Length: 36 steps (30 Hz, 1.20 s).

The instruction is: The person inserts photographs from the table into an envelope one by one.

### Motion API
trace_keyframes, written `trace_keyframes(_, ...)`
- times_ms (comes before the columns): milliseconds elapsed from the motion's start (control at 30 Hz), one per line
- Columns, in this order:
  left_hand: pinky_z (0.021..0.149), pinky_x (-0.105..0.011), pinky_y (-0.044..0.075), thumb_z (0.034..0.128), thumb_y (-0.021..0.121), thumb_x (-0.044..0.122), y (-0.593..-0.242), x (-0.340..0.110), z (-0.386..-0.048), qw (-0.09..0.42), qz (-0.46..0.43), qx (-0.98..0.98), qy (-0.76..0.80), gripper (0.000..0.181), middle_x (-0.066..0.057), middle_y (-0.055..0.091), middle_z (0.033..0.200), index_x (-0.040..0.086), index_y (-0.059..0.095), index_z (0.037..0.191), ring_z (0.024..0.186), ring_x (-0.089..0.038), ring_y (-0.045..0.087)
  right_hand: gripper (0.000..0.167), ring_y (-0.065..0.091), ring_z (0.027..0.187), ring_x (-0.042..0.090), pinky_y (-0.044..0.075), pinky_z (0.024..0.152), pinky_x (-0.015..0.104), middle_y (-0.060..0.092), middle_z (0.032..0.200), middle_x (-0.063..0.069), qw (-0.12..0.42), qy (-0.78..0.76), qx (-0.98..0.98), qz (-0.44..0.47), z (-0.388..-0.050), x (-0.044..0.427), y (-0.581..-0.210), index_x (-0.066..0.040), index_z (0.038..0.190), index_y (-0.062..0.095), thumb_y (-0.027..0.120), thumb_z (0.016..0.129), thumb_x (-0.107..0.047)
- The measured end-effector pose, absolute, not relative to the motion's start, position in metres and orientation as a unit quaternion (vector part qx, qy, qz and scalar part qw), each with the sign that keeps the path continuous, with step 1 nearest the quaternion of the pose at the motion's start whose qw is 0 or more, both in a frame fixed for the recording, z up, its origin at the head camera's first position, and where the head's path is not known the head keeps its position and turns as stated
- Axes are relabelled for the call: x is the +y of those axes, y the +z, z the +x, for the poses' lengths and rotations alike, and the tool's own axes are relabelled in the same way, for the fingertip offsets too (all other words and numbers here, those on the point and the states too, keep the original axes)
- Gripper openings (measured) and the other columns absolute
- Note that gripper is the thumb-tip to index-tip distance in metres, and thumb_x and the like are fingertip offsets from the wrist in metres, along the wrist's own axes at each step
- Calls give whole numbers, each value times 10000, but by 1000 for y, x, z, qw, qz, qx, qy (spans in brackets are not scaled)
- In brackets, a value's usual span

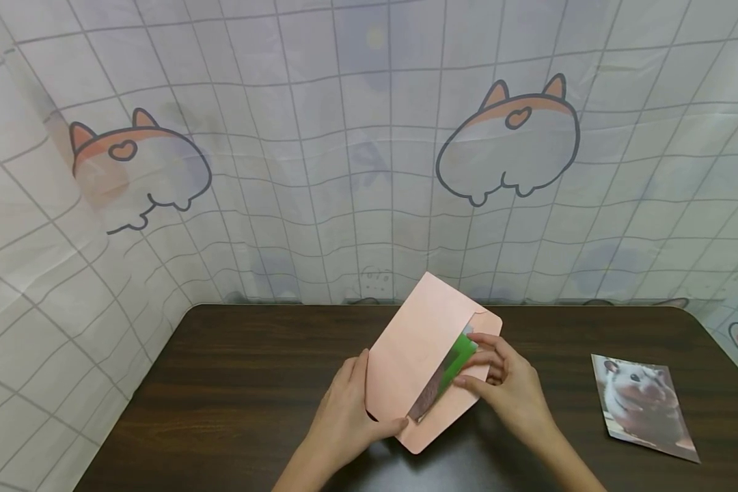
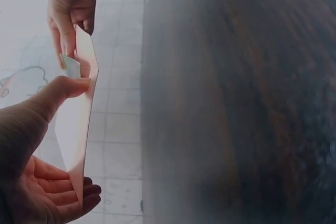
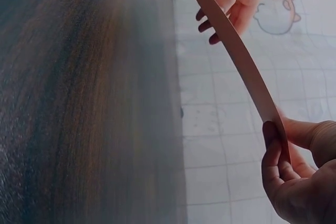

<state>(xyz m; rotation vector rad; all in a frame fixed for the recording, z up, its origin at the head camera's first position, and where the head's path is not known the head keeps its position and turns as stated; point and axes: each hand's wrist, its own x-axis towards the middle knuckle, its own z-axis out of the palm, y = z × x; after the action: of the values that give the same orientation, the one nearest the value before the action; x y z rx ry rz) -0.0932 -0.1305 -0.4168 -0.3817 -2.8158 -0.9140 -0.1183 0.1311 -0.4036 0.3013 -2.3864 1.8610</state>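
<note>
A pale pink envelope (image 1: 415, 328) is held tilted above the table, its flap side turned up and its mouth parted. My left hand (image 1: 341, 406) grips its lower left part, thumb in front near the mouth and fingers behind, as the left wrist view shows. A photo (image 1: 458, 359) with green and grey-brown areas shows in the mouth, mostly hidden inside. At the right edge my right hand (image 1: 513, 386) pinches the photo's exposed edge. In the right wrist view, curled right fingers (image 3: 273, 153) lie close around the envelope's end (image 3: 247, 72).
A second photo, of a white hamster (image 1: 642, 403), lies face up on the dark wood table (image 1: 234, 383) at the right. Behind the table hangs a white grid-patterned curtain (image 1: 320, 171) with cartoon animals printed on it.
</note>
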Motion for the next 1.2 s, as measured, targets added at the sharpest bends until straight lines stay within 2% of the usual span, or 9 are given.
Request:
trace_keyframes(233, 971, -514, 564, 696, 955, 414, -414, -132, -93, 82, -128, -943, -294, 1089, -231, 581, 1392, -115, 444, 1499, 1217, -390, 640, 656, 466, 558, 15, 395, 501, 211, 778, 942, 108, 70, 594, -796, 93, -117, 128, -405, -1, 1337, 628, 912, 745, 23)
trace_keyframes(400, 964, -518, 566, 698, 945, 390, -413, -131, -92, 72, -131, -939, -309, 1066, -231, 574, 1383, -108, 442, 1496, 1181, -390, 652, 659, 622, 625, 35, 455, 532, 210, 783, 959, 130, 85, 583, -804, 85, -116, 127, -406, -7, 1322, 631, 924, 732, 10)
trace_keyframes(500, 955, -517, 570, 697, 942, 383, -414, -131, -92, 74, -133, -938, -310, 1052, -224, 580, 1370, -101, 448, 1490, 1167, -385, 657, 660, 663, 664, 39, 477, 553, 209, 786, 967, 132, 89, 578, -808, 79, -115, 126, -407, -11, 1318, 631, 929, 729, 1)
trace_keyframes(833, 931, -504, 578, 682, 940, 380, -414, -129, -91, 84, -128, -934, -323, 1032, -187, 583, 1328, -72, 470, 1481, 1132, -347, 659, 664, 457, 580, 11, 355, 502, 206, 784, 991, 104, 111, 542, -831, 52, -114, 124, -405, -33, 1338, 650, 938, 740, -53)
trace_keyframes(1000, 913, -487, 581, 675, 943, 371, -415, -128, -91, 83, -124, -931, -335, 1023, -164, 572, 1302, -48, 475, 1483, 1104, -311, 649, 649, 463, 651, 21, 417, 571, 200, 655, 967, 63, 156, 494, -854, 51, -114, 122, -406, -37, 1300, 701, 959, 706, -70)
trace_keyframes(1200, 910, -417, 579, 654, 959, 356, -416, -126, -91, 84, -119, -926, -349, 1041, -127, 533, 1258, -36, 471, 1486, 1083, -247, 621, 643, 509, 749, 40, 490, 667, 170, 520, 1029, 111, 177, 465, -867, 39, -114, 120, -408, -28, 1292, 726, 969, 697, -56)
